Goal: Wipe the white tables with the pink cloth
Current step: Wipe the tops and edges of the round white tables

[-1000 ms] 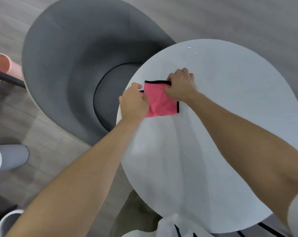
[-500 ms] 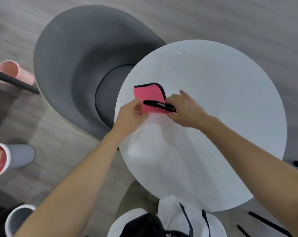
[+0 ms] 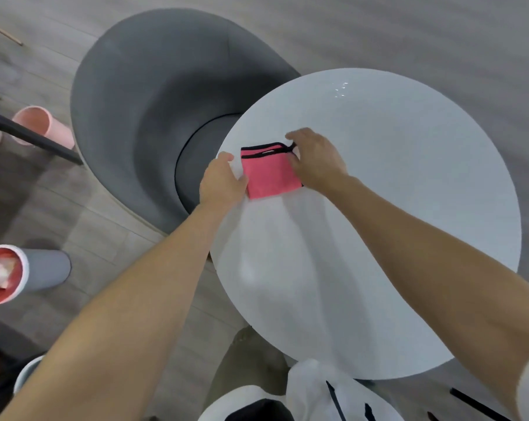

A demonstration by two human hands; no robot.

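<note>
Head view. The folded pink cloth (image 3: 267, 174), roughly square, lies flat near the left rim of the white table (image 3: 394, 214), between the hands. The left hand (image 3: 222, 182), fingers relaxed, touches its left edge and holds nothing. The right hand (image 3: 318, 161) covers its right edge, grip unclear. A grey chair (image 3: 141, 110) adjoins the left rim.

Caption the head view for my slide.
Left hand and right hand touch a folded pink cloth on the white table.

Grey tub chair (image 3: 141, 95), pink bin (image 3: 41, 124), red-lined grey bin (image 3: 44, 268), wooden floor (image 3: 409, 31)
</note>
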